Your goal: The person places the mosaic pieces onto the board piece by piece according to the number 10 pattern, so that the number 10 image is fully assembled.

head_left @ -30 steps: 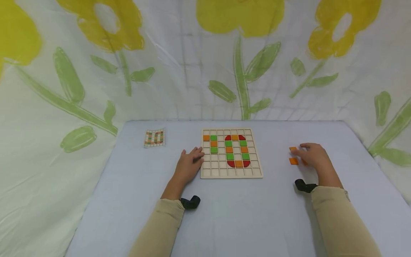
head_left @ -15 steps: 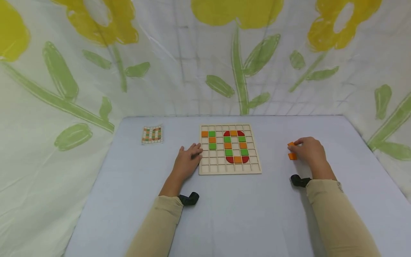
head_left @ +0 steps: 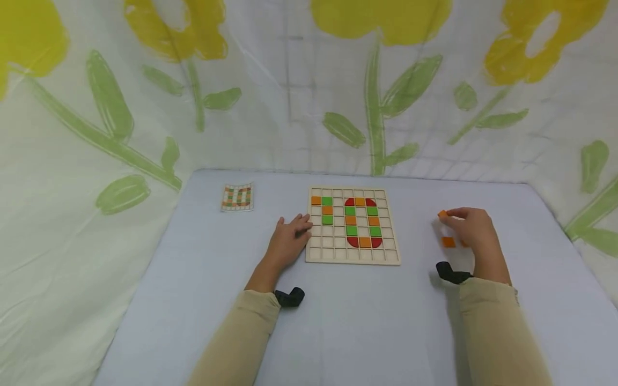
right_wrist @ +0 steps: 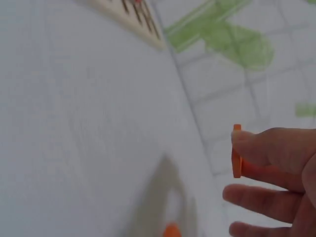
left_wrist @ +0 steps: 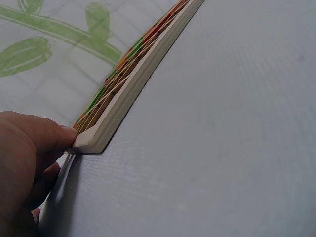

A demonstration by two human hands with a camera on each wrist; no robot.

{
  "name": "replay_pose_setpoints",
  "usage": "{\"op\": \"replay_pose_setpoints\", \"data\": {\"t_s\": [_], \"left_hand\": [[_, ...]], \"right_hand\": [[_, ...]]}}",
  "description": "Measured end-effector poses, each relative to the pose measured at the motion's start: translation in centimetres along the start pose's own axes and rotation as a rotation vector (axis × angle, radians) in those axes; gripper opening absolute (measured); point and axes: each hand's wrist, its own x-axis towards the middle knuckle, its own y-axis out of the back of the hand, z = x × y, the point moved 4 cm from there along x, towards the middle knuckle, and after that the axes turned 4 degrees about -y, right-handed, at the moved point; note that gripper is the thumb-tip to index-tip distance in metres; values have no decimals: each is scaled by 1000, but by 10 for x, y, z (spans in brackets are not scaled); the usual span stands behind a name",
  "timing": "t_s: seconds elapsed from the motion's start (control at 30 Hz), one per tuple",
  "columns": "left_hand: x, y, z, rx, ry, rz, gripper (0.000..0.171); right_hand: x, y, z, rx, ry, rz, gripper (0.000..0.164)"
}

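Note:
Between thumb and index finger, my right hand pinches a small square orange tile, raised above the table at the right. Below it lies another orange tile, and a further orange tile is partly hidden by the hand. My left hand rests with its fingers against the left edge of a wooden grid board; the left wrist view shows a digit at the board's corner. Green, orange and red tiles on the board form a "1"-like shape and a ring with rounded red corners.
A small pattern card with a coloured grid lies at the back left of the white table. Behind the table hangs a pale cloth painted with yellow flowers. Each wrist carries a black camera mount.
My right hand has picked up one orange tile from the table and lifted it. My left hand has stayed at the board's edge. The head view has shifted slightly.

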Motion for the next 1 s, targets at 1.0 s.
{"op": "replay_pose_setpoints", "data": {"t_s": [1.0], "left_hand": [[1, 2, 5, 39, 17, -30, 32]], "right_hand": [[-36, -164, -181, -265, 589, 82, 28]]}}
